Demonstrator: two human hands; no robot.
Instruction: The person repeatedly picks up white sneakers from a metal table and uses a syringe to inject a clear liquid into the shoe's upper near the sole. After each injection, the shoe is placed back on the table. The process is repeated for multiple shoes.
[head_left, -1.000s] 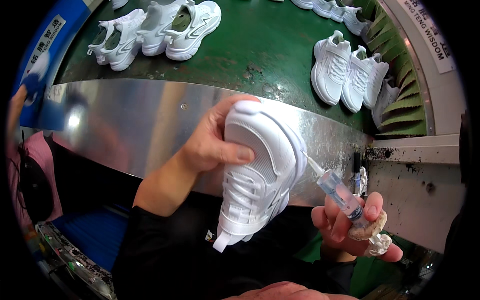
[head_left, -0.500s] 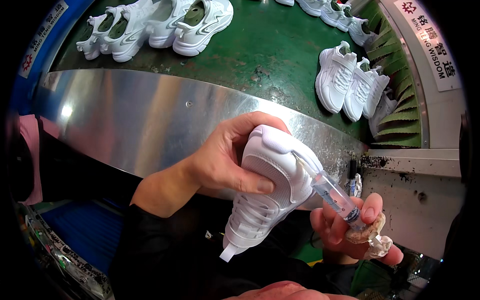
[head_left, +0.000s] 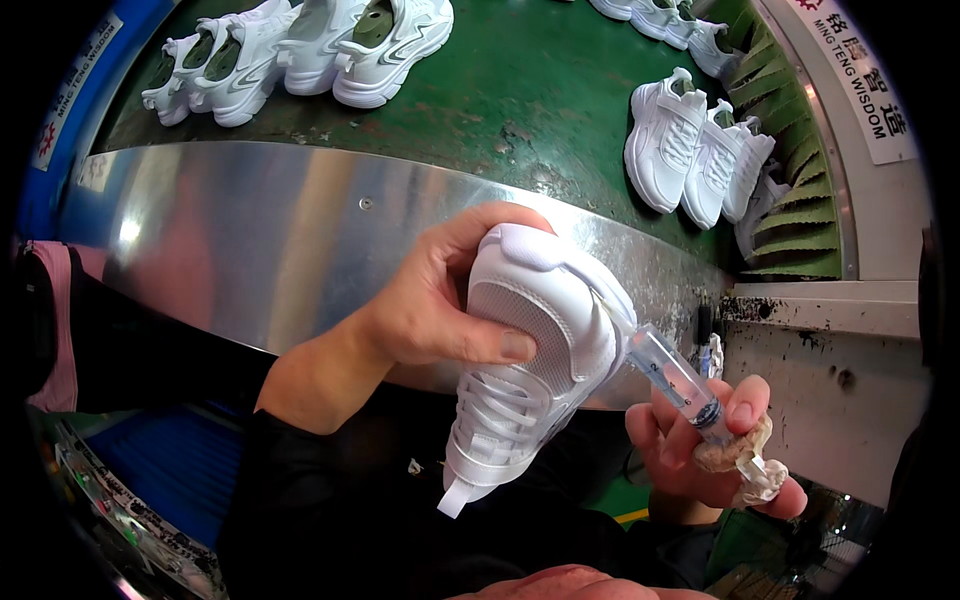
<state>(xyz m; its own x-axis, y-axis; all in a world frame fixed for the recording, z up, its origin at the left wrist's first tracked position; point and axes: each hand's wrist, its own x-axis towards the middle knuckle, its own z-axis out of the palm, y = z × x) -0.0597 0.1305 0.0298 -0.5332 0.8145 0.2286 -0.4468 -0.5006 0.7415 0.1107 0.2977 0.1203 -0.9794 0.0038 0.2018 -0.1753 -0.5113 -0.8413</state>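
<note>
A white sneaker (head_left: pixel 505 390) is gripped by my left hand (head_left: pixel 430 300), the thumb pressed on its mesh upper and the fingers behind it. Its toe points up and away, and the heel tab hangs toward me. In my right hand (head_left: pixel 690 440) is a clear plastic syringe (head_left: pixel 675 378), tilted so that its tip meets the seam between sole and upper on the shoe's right side. Whitish wrapping (head_left: pixel 745 465) covers the syringe's rear end between my fingers. The underside of the shoe is hidden.
A metal ledge (head_left: pixel 250 210) borders the green work surface (head_left: pixel 500 130). White sneakers (head_left: pixel 390 60) stand at the far left, and more sneakers (head_left: pixel 665 140) sit at the right beside green curtain strips (head_left: pixel 800 210). A dark marker (head_left: pixel 705 322) is near the right corner.
The sneaker and my left hand have shifted slightly up and left in the picture. The syringe keeps close to the sole seam, and both hands keep their grips.
</note>
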